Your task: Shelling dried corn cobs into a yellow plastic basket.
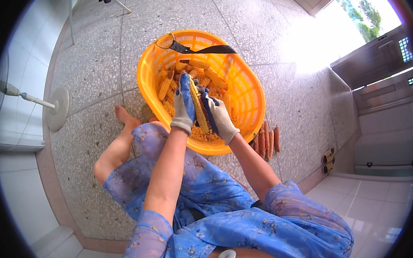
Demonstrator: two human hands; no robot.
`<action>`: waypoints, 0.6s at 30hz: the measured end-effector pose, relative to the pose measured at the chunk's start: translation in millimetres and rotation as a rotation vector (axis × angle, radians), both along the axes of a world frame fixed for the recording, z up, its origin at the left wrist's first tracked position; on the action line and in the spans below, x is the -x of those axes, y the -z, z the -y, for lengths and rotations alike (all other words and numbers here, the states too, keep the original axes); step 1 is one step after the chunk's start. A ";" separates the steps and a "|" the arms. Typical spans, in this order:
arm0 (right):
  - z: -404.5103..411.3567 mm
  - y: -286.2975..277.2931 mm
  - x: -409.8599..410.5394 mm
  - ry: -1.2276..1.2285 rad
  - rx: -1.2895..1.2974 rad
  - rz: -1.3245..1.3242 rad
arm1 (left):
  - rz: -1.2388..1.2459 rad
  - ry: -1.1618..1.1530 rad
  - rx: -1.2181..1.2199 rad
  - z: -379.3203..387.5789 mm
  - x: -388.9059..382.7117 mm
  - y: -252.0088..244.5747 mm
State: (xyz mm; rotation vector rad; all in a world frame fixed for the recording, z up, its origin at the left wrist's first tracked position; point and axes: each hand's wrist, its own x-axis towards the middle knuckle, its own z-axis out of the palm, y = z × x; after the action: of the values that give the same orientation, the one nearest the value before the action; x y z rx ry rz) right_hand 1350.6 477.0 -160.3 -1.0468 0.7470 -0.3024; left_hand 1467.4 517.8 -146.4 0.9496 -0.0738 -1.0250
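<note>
Both my hands wear white work gloves with blue coated palms. Between them, over an orange plastic basket (247, 72), is a yellow corn cob (200, 110) with kernels on the side I see. My left hand (185, 104) grips it along its left side, fingers near the far end. My right hand (219, 113) closes around its right side, where part of the surface looks dark and kernels seem gone. Below, inside the basket, lie several more corn cobs (215, 78) and loose kernels (205, 136). The palms' contact faces are partly hidden.
Several reddish stripped cobs (267, 140) lie on the speckled floor right of the basket. A black strap (213, 50) crosses the basket's far rim. A pedestal fan's round base (57, 108) stands at left. Slippers (328, 161) are at right, near a bright doorway. My bare foot (123, 113) rests beside the basket.
</note>
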 end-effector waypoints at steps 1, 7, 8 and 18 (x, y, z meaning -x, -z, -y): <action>3.4 6.2 0.7 0.072 0.018 0.010 | -0.001 0.004 0.005 1.6 2.3 -1.3; 17.7 -0.4 -1.5 -0.033 0.928 0.106 | 0.108 0.062 0.052 0.2 0.9 -1.2; 20.8 1.7 0.3 -0.027 0.552 0.049 | 0.105 0.069 0.057 1.0 1.9 -0.4; 5.9 0.8 8.5 -0.055 0.238 -0.108 | 0.054 -0.047 -0.021 1.7 -4.1 7.5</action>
State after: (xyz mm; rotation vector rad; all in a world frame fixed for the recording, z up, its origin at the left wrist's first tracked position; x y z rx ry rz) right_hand 1342.1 471.1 -161.1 -1.3148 0.7913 -0.2941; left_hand 1471.5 516.1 -153.9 0.9935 -0.0853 -0.9590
